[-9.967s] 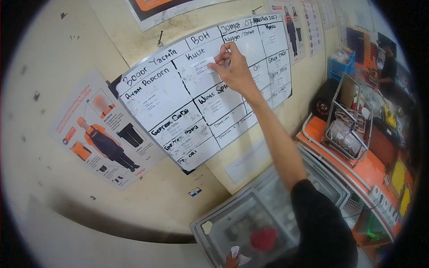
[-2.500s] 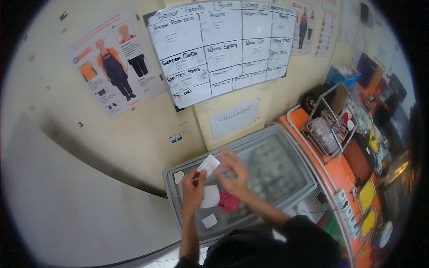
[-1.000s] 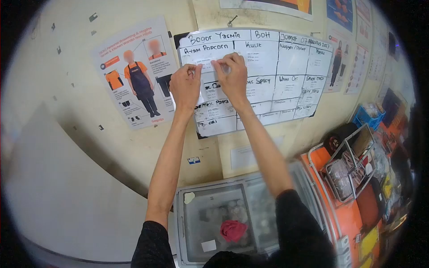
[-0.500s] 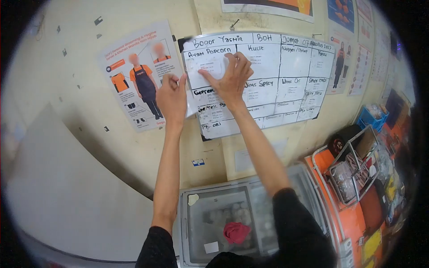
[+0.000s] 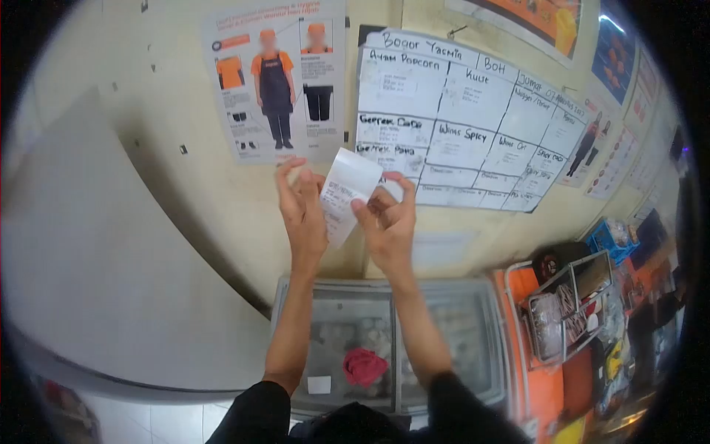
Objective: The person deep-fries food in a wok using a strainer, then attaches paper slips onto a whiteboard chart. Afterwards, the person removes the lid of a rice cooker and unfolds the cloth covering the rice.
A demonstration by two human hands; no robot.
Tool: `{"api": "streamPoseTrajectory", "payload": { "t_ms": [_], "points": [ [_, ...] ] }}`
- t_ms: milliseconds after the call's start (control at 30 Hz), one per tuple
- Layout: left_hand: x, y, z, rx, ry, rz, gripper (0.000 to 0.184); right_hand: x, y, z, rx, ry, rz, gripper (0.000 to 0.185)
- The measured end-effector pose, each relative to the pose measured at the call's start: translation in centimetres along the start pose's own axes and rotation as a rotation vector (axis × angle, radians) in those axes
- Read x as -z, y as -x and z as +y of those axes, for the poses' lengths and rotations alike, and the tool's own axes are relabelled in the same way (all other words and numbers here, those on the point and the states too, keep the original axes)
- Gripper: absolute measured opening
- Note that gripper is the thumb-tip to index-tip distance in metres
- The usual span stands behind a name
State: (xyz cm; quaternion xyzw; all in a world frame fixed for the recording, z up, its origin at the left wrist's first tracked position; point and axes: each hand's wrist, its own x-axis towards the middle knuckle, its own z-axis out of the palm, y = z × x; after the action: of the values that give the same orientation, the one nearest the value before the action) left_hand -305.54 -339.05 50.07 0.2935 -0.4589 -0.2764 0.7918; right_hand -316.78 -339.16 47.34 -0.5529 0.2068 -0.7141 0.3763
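Observation:
A white printed paper slip (image 5: pixel 355 175), like a label strip, is held up before me, tilted, its small print facing me. My right hand (image 5: pixel 390 226) pinches its right side, thumb on the front and fingers behind. At the slip's left edge, my left hand (image 5: pixel 305 214) holds it with bent fingers, some raised and apart. Behind the slip hangs a whiteboard (image 5: pixel 421 102) ruled into cells with black handwriting. Small printed labels (image 5: pixel 399 83) are stuck in its cells, including one under "Ayam Popcorn".
Below my arms stands a glass-topped chest freezer (image 5: pixel 396 337) with a red cloth (image 5: pixel 364 367) and a white paper (image 5: pixel 319 385) on it. A grooming poster (image 5: pixel 251 140) hangs left of the board. A large pale panel (image 5: pixel 133 281) fills the left; a metal rack (image 5: pixel 529 325) stands right.
My right hand has left the whiteboard's "Ayam Popcorn" cell and come down to the paper slip. Both hands are now lower, in front of the board, and the view has shifted.

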Motion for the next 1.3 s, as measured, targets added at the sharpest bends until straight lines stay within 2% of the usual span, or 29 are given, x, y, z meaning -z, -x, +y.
{"api": "streamPoseTrajectory", "payload": {
  "t_ms": [33, 67, 100, 133, 167, 233, 267, 300, 333, 367, 400, 467, 500, 567, 600, 667, 700, 767, 800, 867, 900, 967, 1000, 1067, 1100, 1167, 1300],
  "points": [
    [0.9, 1.2, 0.3, 0.108, 0.024, -0.122, 0.024, 0.5, 0.2, -0.2, -0.017, 0.008, 0.002, 0.057],
    [2.3, 2.4, 0.2, 0.121, 0.024, -0.118, 0.024, 1.1, 0.3, -0.4, -0.003, -0.013, -0.042, 0.057],
    [3.9, 3.4, -0.3, 0.269, -0.07, -0.324, 0.024, 1.5, 0.5, -0.6, 0.013, -0.035, -0.086, 0.056],
    [5.1, 4.5, -0.8, 0.414, -0.162, -0.531, 0.025, 1.8, 1.1, -0.6, -0.033, -0.02, -0.061, 0.048],
    [5.7, 5.6, -1.2, 0.421, -0.157, -0.526, 0.025, 1.8, 1.7, -0.8, -0.041, -0.015, -0.064, 0.048],
    [6.7, 7.3, -1.6, 0.365, -0.258, -0.445, 0.024, 1.3, 2.8, -1.9, 0.472, 0.872, 0.022, 0.035],
    [7.2, 7.8, -1.6, 0.332, -0.301, -0.469, 0.025, 1.3, 3.6, -2.0, 0.465, 0.875, 0.015, 0.035],
    [7.6, 8.3, -1.1, 0.339, -0.298, -0.466, 0.025, 1.5, 4.2, -2.1, 0.529, 0.952, -0.137, 0.031],
    [8.0, 8.7, -0.4, 0.26, -0.431, -0.525, 0.024, 1.7, 4.7, -2.3, 0.595, 1.027, -0.287, 0.027],
    [8.3, 9.1, 0.1, 0.173, -0.565, -0.59, 0.024, 2.2, 5.2, -2.0, 0.596, 1.033, -0.279, 0.027],
    [8.9, 9.6, 0.1, 0.169, -0.563, -0.605, 0.024, 3.0, 5.7, -1.3, 0.48, 0.896, -0.416, 0.028],
    [10.2, 10.8, -0.1, -0.077, -0.795, -0.705, 0.023, 3.7, 6.5, -1.3, 0.323, 0.698, -0.598, 0.026],
    [10.5, 11.2, 0.1, -0.083, -0.792, -0.722, 0.023, 4.1, 7.0, -1.2, 0.324, 0.704, -0.58, 0.026],
    [10.8, 12.1, 0.6, -0.051, -0.798, -0.725, 0.023, 4.9, 7.9, -0.3, 0.109, 0.538, -0.745, 0.023],
    [10.9, 12.6, 0.3, -0.051, -0.793, -0.736, 0.023, 4.7, 8.2, -0.5, 0.107, 0.544, -0.736, 0.023],
    [11.2, 13.6, -0.6, 0.343, -0.536, -0.504, 0.023, 3.8, 9.0, -1.0, -0.007, 0.528, -0.477, 0.029],
    [11.0, 13.7, -0.6, 0.341, -0.532, -0.511, 0.023, 3.9, 9.8, -0.2, -0.004, 0.533, -0.47, 0.029],
    [10.7, 13.9, -0.6, 0.449, -0.173, -0.272, 0.041, 4.3, 11.8, 2.2, -0.461, 0.009, -0.157, 0.042],
    [10.6, 14.2, -0.8, 0.449, -0.169, -0.273, 0.041, 3.8, 12.2, 1.9, -0.46, 0.013, -0.156, 0.042],
    [10.6, 15.2, -1.4, 0.405, -0.078, -0.227, 0.058, 2.7, 12.8, 1.2, -0.521, 0.011, -0.035, 0.051],
    [10.6, 15.5, -1.6, 0.412, -0.079, -0.226, 0.058, 2.7, 13.1, 1.3, -0.528, 0.012, -0.032, 0.051],
    [10.9, 16.2, -1.9, 0.341, -0.098, -0.257, 0.06, 2.7, 13.3, 1.6, -0.654, -0.148, 0.129, 0.056],
    [11.2, 16.5, -2.3, 0.351, -0.101, -0.25, 0.06, 2.3, 13.3, 1.5, -0.667, -0.146, 0.129, 0.056],
    [11.8, 17.2, -3.1, 0.361, -0.062, -0.222, 0.06, 1.3, 12.9, 0.7, -0.483, -0.149, 0.281, 0.065],
    [12.0, 17.3, -3.2, 0.374, -0.065, -0.212, 0.06, 1.1, 12.9, 0.4, -0.5, -0.145, 0.281, 0.065],
    [12.2, 17.3, -3.4, 0.615, 0.136, -0.215, 0.057, 0.7, 13.1, 0.1, -0.32, 0.07, 0.205, 0.069],
    [13.2, 18.4, -4.9, 0.701, 0.05, -0.312, 0.048, 0.6, 13.5, 0.6, -0.382, -0.023, 0.277, 0.068]
  ]
}}
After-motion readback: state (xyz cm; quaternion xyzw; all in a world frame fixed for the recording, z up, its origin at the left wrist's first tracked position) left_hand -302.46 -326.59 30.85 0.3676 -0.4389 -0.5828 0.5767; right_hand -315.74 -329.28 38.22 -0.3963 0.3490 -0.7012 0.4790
